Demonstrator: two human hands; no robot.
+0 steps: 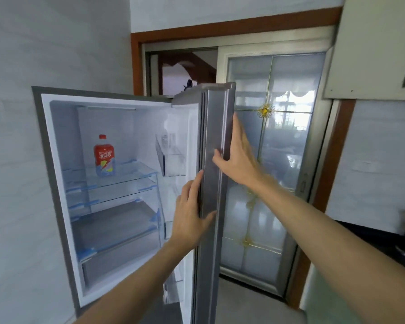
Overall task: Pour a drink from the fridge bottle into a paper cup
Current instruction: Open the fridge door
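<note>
Your left hand lies flat on the door's inner edge, fingers straight, holding nothing. Your right hand, open-fingered too, presses the outer side, thumb across the edge; push it wider towards three o'clock, I'd say, then free one hand. The bottle stands upright on the top shelf at nine o'clock; the door bin juts near that reach; no cup in sight.

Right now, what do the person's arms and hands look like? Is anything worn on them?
Both arms are bare as far as the picture shows: no sleeve covers the left forearm or the right forearm. The left hand and the right hand wear no gloves. I see no watch, bracelet or ring, though the right hand is slightly blurred.
</note>
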